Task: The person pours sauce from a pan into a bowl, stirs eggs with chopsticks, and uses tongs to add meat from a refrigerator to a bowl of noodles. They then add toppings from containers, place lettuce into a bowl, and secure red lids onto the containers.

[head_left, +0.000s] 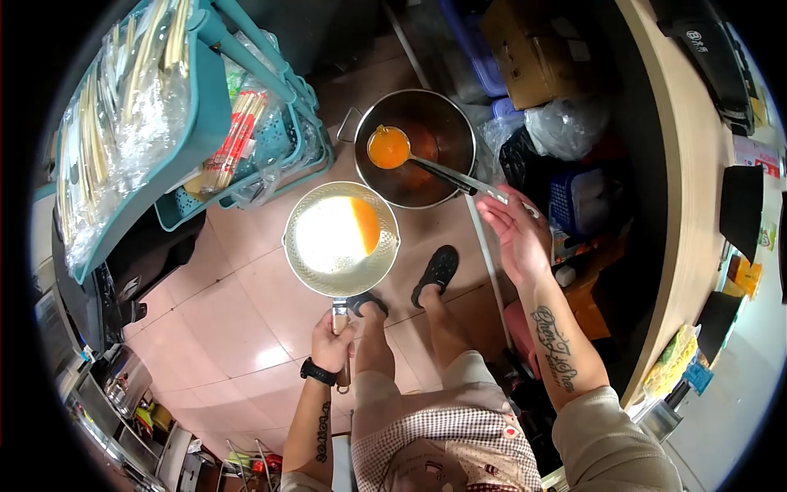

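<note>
My left hand [330, 348] is wrapped round the handle of a light-coloured saucepan [320, 283], held out over the floor. Orange liquid [366, 225] lies along the pan's right side, while glare whitens the rest of its inside. In my right hand [518, 234] is the long handle of a ladle [447, 172]. Its bowl is full of orange liquid [388, 148] and is over the deep metal stockpot [469, 131], whose inside shows reddish-orange liquid low down. The pan is beside the pot, nearer to me.
A teal rack [209, 90] with bagged chopsticks [156, 74] stands at the left. On the right are a cardboard box [533, 53], a plastic bag [566, 127], a blue basket [561, 201] and a wooden counter edge [689, 205]. My feet are on the tiled floor [246, 303].
</note>
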`<state>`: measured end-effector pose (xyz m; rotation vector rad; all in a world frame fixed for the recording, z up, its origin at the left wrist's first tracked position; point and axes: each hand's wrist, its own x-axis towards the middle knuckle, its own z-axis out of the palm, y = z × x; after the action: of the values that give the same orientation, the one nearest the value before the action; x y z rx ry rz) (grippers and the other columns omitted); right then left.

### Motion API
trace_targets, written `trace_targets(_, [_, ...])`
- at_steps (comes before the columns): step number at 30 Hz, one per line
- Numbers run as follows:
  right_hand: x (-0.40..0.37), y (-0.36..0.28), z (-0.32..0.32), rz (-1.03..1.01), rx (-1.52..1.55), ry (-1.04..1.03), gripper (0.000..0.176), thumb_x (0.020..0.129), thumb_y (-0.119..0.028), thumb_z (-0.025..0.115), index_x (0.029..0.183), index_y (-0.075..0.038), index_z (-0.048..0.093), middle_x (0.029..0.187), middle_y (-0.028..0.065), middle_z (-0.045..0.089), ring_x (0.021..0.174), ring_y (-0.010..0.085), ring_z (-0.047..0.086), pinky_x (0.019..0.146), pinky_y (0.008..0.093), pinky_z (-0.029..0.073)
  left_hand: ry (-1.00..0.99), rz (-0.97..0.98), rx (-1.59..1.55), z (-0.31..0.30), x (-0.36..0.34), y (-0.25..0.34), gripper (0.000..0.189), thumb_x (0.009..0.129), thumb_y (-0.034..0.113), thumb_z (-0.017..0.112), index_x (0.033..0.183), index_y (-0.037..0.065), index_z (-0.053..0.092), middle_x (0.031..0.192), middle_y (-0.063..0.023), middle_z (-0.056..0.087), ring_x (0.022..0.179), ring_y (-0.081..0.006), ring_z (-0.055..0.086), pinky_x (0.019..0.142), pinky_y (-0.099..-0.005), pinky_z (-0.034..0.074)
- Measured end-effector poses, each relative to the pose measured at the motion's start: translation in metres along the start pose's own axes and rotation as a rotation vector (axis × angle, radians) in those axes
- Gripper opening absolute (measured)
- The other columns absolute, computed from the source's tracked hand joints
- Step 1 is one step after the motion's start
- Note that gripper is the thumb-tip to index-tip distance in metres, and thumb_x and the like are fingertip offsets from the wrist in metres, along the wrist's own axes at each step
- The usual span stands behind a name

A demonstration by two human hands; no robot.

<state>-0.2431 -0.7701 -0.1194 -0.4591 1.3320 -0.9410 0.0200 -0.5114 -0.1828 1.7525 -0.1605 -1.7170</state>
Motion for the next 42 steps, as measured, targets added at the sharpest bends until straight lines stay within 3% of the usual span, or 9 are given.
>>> trace_targets(7, [-0.076,-0.050,0.007,0.008,0.052,-0.041,0.031,0.104,-0.016,0.049,0.123,0.008,0.054,0.104,0.0216,0.069,0.095,0.0280,0.070,0.088,0.0343,0.056,-0.020,0.010,0.040,0.016,-0.038,0.046,0.014,0.089,0.004,0.065,0.094,0.005,0.052,0.064,-0.0002,0.053,0.041,-0.0100,0.048,0.039,-0.0252,0.041])
trace_targets(16, [-0.208,-0.113,0.017,-0.110,-0.111,-0.145,0.029,0.103,-0.012,0.050,0.123,0.007,0.058,0.108,0.0203,0.070,0.099,0.0264,0.069,0.091,0.0348,0.055,-0.128,0.104,0.227,0.042,-0.172,0.167,0.018,0.091,0.012,0.066,0.098,0.003,0.052,0.066,-0.0013,0.054,0.046,-0.0100,0.052,0.043,-0.0268,0.044])
trace_targets(20, [-0.274,-0.159,0.013,-0.462,-0.596,-0.244,0.024,0.099,-0.009,0.057,0.118,0.001,0.066,0.111,0.0142,0.071,0.100,0.0220,0.069,0.089,0.0325,0.054,-0.212,0.133,0.319,0.050,-0.237,0.209,0.019,0.092,0.013,0.065,0.099,0.004,0.050,0.067,-0.0011,0.053,0.047,-0.0107,0.052,0.043,-0.0274,0.045])
trace_targets(21, [-0.294,-0.185,0.014,-0.643,-0.847,-0.282,0.022,0.094,-0.005,0.062,0.115,-0.001,0.068,0.111,0.0141,0.071,0.099,0.0255,0.069,0.086,0.0335,0.055,-0.239,0.127,0.337,0.053,-0.256,0.216,0.018,0.092,0.011,0.065,0.100,0.004,0.050,0.067,-0.0009,0.053,0.046,-0.0111,0.051,0.042,-0.0273,0.044])
trace_targets(24, [-0.351,-0.237,0.010,-0.901,-1.033,-0.299,0.026,0.086,0.001,0.067,0.112,-0.002,0.068,0.110,0.0140,0.069,0.098,0.0308,0.068,0.084,0.0355,0.056,-0.329,0.149,0.385,0.064,-0.305,0.240,0.020,0.093,0.013,0.066,0.098,0.003,0.049,0.068,-0.0016,0.054,0.049,-0.0107,0.054,0.044,-0.0274,0.046])
trace_targets(28, [-0.415,-0.290,-0.017,-1.052,-1.111,-0.215,0.028,0.082,0.006,0.068,0.109,-0.002,0.068,0.105,0.0128,0.070,0.092,0.0291,0.068,0.078,0.0352,0.056,-0.458,0.169,0.454,0.090,-0.354,0.263,0.022,0.093,0.015,0.067,0.098,0.003,0.049,0.068,-0.0016,0.055,0.049,-0.0105,0.055,0.044,-0.0274,0.047])
trace_targets(32, [-0.473,-0.322,-0.052,-1.057,-1.131,-0.035,0.026,0.081,0.006,0.067,0.107,-0.001,0.068,0.097,0.0132,0.070,0.086,0.0289,0.068,0.075,0.0345,0.055,-0.570,0.192,0.538,0.127,-0.382,0.273,0.022,0.094,0.016,0.066,0.099,0.004,0.049,0.067,-0.0001,0.054,0.049,-0.0088,0.053,0.044,-0.0254,0.046])
trace_targets(38, [-0.519,-0.352,-0.127,-1.106,-1.109,0.143,0.030,0.080,0.007,0.067,0.109,-0.002,0.068,0.094,0.0121,0.070,0.079,0.0275,0.067,0.070,0.0336,0.054,-0.703,0.243,0.610,0.217,-0.404,0.284,0.022,0.095,0.015,0.066,0.102,0.003,0.050,0.067,-0.0001,0.055,0.049,-0.0077,0.053,0.043,-0.0245,0.046])
trace_targets(42, [-0.533,-0.368,-0.188,-1.157,-1.038,0.293,0.030,0.080,0.009,0.066,0.108,-0.002,0.069,0.095,0.0135,0.071,0.081,0.0273,0.068,0.071,0.0324,0.055,-0.716,0.386,0.799,0.290,-0.407,0.288,0.025,0.092,0.015,0.069,0.103,0.001,0.052,0.065,-0.0020,0.057,0.049,-0.0079,0.055,0.042,-0.0249,0.046])
